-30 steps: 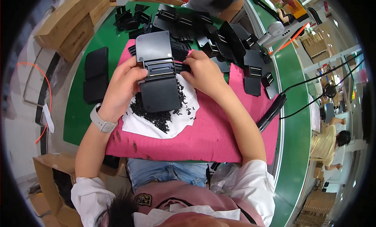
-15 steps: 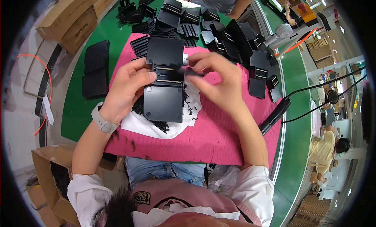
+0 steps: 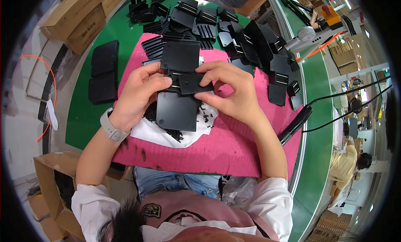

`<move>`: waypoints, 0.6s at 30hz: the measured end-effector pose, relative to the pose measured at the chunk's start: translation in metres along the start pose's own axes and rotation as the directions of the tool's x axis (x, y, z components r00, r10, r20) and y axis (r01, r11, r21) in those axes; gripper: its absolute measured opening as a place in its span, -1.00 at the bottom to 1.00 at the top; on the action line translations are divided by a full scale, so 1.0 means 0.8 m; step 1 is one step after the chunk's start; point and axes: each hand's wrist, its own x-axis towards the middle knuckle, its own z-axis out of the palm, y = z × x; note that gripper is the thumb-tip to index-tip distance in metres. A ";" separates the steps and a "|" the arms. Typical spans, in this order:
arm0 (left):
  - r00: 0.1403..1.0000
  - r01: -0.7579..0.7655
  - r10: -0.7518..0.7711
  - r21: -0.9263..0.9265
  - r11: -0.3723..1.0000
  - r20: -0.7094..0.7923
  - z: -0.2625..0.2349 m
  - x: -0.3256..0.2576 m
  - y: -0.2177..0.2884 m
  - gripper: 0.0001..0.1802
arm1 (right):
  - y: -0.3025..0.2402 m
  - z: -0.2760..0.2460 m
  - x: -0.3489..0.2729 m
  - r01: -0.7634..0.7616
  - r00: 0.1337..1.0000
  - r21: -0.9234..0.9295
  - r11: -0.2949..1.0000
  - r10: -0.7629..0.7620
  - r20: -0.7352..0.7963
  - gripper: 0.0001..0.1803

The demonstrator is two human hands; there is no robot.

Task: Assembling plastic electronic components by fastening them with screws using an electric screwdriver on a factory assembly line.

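Observation:
A black folding bracket [image 3: 177, 112] has two flat panels and a middle section with metal rods. My left hand [image 3: 140, 92] grips its left edge, the thumb pressed on the middle section. In my right hand [image 3: 234, 89], thumb and fingers pinch a small black rectangular plate [image 3: 193, 84]. That plate lies over the right part of the middle section and covers some of the rods. Whether it is seated or just resting there, I cannot tell. Below the bracket, small black screws [image 3: 207, 113] lie scattered on a white cloth [image 3: 144, 135].
Pink padding [image 3: 225, 150] covers part of the green table [image 3: 79, 125]. Black parts [image 3: 184, 16] are heaped at the far side. Another black panel piece [image 3: 103, 85] lies at left. At right are a black pen-shaped tool [image 3: 295, 124] with a cable and a small white fan [image 3: 306, 33].
My right hand has brought the small plate, blurred and edge-on before, flat over the bracket's middle section. The left hand keeps its grip on the bracket.

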 end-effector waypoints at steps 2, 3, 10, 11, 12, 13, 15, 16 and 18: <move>1.000 0.007 -0.007 -0.012 1.000 -0.027 -0.001 0.000 -0.002 -0.68 | -0.003 0.003 0.000 -0.024 0.998 0.010 1.000 0.025 -0.051 -0.73; 1.000 0.006 -0.006 -0.013 1.000 -0.027 0.000 -0.001 -0.001 -0.68 | -0.004 0.005 0.000 -0.049 0.993 0.021 0.999 0.051 -0.102 -0.73; 0.999 0.031 -0.033 0.035 0.999 0.036 0.003 -0.002 -0.003 -0.70 | -0.007 0.019 -0.004 0.005 1.000 0.021 1.000 -0.005 -0.023 -0.71; 0.999 0.024 -0.024 0.009 1.000 0.032 0.004 -0.003 -0.002 -0.70 | -0.007 0.022 -0.005 0.063 0.997 -0.054 0.997 -0.065 -0.035 -0.69; 0.999 0.025 -0.026 0.010 1.000 0.033 0.004 -0.004 -0.001 -0.70 | -0.007 0.024 -0.006 0.119 0.991 -0.129 0.985 -0.125 -0.042 -0.68; 1.000 0.020 -0.020 -0.006 1.000 0.021 0.005 -0.005 0.001 -0.69 | -0.013 0.022 -0.006 0.064 0.997 -0.122 0.990 -0.069 -0.032 -0.67; 1.000 0.014 -0.014 -0.023 1.000 0.014 0.005 -0.005 0.002 -0.68 | -0.011 0.022 -0.006 0.056 0.997 -0.113 0.992 -0.061 -0.047 -0.67; 1.000 0.006 -0.006 0.001 1.000 0.031 0.004 -0.005 0.000 -0.66 | -0.010 0.022 -0.007 0.048 0.997 -0.101 0.994 -0.054 -0.060 -0.67; 0.999 -0.002 0.000 0.025 1.000 0.053 0.005 -0.003 -0.001 -0.64 | -0.009 0.022 -0.011 0.069 0.995 -0.128 0.989 -0.078 -0.068 -0.69</move>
